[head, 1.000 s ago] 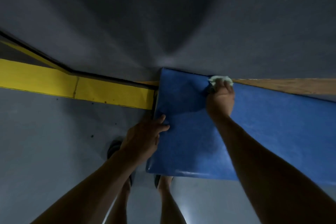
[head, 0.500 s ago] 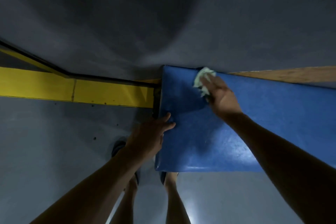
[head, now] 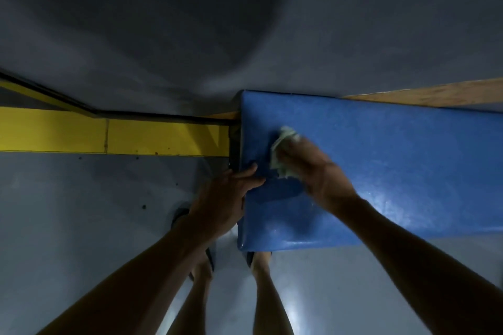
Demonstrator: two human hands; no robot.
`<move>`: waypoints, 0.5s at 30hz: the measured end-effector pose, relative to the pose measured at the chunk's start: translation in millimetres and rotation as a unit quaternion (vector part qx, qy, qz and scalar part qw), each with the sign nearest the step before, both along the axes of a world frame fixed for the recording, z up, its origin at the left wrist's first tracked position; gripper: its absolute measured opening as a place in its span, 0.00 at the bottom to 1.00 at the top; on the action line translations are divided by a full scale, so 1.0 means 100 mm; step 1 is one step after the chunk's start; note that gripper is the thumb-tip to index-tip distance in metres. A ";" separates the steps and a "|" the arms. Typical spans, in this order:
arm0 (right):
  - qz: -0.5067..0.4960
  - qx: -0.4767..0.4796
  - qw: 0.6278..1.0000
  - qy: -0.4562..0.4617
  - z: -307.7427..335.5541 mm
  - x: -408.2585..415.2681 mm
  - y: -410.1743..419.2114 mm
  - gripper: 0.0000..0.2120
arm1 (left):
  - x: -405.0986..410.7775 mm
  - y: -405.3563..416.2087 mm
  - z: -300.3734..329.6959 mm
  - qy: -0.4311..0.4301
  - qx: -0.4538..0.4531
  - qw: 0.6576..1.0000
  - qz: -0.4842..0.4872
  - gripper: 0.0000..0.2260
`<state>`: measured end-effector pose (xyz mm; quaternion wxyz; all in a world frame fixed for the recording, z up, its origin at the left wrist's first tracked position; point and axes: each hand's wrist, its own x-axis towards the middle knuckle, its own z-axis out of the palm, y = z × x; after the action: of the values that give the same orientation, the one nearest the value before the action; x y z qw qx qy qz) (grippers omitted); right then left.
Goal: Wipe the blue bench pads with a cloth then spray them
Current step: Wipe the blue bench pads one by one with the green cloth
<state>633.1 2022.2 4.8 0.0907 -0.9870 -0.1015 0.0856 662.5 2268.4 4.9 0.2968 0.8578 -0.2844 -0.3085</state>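
The glossy blue padded bench top lies bare toward its right end; the grey wall closes its far edge, the left hand occupies its left edge.

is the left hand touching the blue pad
Touching. The head view shows the left hand with its fingers laid flat over the end edge of the blue pad, no gap visible.

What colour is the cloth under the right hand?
Pale greenish-white, though motion-blurred; the cloth shows in the head view on the blue pad.
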 end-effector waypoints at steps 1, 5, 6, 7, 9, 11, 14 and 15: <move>-0.075 -0.036 0.997 0.006 0.00 -0.02 -0.11 0.20 | 0.00 0.00 0.00 0.003 0.004 1.000 -0.001 0.21; -0.382 0.033 0.922 -0.058 -0.24 -0.05 0.20 0.29 | -0.05 0.01 -0.03 0.007 0.014 1.000 0.000 0.21; -0.402 0.074 0.911 -0.060 -0.26 -0.02 0.46 0.29 | -0.05 0.02 -0.04 -0.009 0.013 1.000 0.001 0.21; -0.381 0.095 0.918 -0.061 -0.22 -0.02 0.71 0.27 | -0.04 0.01 -0.04 -0.031 0.008 0.999 0.003 0.21; -0.234 0.120 0.964 -0.026 -0.21 -0.18 1.01 0.24 | -0.07 0.01 -0.06 -0.059 0.008 0.998 0.014 0.16; -0.048 0.066 0.997 -0.014 -0.15 -0.34 0.85 0.25 | -0.13 0.02 -0.08 -0.077 0.005 0.997 0.025 0.13; 0.010 0.049 0.998 0.025 -0.13 -0.43 0.20 0.23 | -0.17 0.02 -0.11 -0.034 -0.002 0.999 0.022 0.22; -0.040 0.029 0.999 0.020 -0.11 -0.45 0.01 0.23 | -0.16 0.02 -0.11 -0.020 0.001 0.999 0.026 0.24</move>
<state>587.7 2022.9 -6.5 0.1247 -0.9853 -0.0626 0.0984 647.0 2270.8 -6.5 0.2984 0.8713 -0.2672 -0.2836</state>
